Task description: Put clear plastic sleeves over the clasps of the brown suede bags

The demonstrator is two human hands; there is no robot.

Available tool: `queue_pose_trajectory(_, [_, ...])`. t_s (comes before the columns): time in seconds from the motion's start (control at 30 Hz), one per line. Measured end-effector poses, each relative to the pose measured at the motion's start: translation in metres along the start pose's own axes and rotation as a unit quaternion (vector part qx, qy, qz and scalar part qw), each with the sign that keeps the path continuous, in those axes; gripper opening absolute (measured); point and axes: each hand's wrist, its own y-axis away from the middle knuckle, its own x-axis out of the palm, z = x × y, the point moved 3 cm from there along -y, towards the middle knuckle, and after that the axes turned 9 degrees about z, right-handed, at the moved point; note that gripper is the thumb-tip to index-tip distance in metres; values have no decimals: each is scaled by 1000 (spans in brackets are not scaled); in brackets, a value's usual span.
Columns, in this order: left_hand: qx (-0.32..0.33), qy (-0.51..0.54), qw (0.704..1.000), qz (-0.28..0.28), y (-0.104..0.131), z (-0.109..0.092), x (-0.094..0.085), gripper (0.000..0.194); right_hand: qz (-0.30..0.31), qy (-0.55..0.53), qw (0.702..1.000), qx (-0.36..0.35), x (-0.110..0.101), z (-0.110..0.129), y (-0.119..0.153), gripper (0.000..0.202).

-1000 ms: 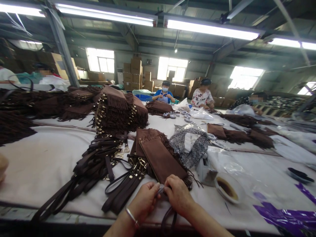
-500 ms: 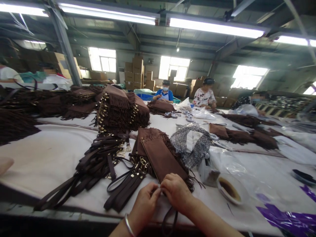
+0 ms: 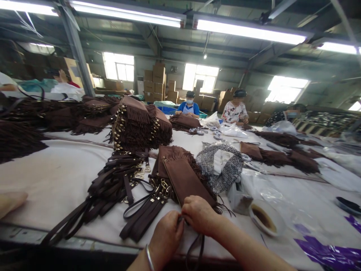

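My left hand point(image 3: 167, 234), with a silver bangle at the wrist, is closed in a pinch near the table's front edge. Fingertip to fingertip with it, my right hand point(image 3: 199, 214) is closed too. Between them is a small dark piece, mostly hidden, and a thin dark strap point(image 3: 194, 250) hangs in a loop below my right hand. Just beyond the hands lies a brown fringed pouch point(image 3: 187, 177) on a small stack of others. Dark wrist straps point(image 3: 145, 220) with gold clasps lie to the left of my hands.
More straps point(image 3: 107, 188) and a tall pile of fringed pouches point(image 3: 141, 124) stand left of centre. Right of my hands are a grey knitted bundle point(image 3: 220, 163), a bowl of brown liquid point(image 3: 263, 218) and purple plastic point(image 3: 328, 252). Another person's hand point(image 3: 12, 203) rests at the left; co-workers sit across.
My hands stay together, their grip turning slightly, and a little of the dark piece now shows between the fingertips. The other person's hand at the left reaches further in.
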Motion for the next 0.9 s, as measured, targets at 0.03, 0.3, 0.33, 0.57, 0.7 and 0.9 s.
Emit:
queue_pose_trajectory(0.03, [-9,-2,1000,7,1,-1,0,20,0,9,1000,-2,2,1,0,13])
queue_pose_trajectory(0.3, [-65,211,969,114,-5,-7,-3,31,-68,73,994,-51,17,5,14,8])
queue_pose_trajectory(0.33, [-102,303,937,142,-5,-7,-2,30,-77,70,993,-53,18,3,16,10])
queue_pose_trajectory(0.57, [-310,577,738,163,-2,-16,16,34,-60,26,995,-72,16,-1,27,7])
queue_pose_trajectory(0.7, [-304,549,767,135,-1,-18,19,28,-66,-31,995,-64,8,3,47,25])
queue_pose_trajectory(0.9, [-206,321,922,61,-6,-11,17,25,-268,-110,955,65,-17,-45,112,28])
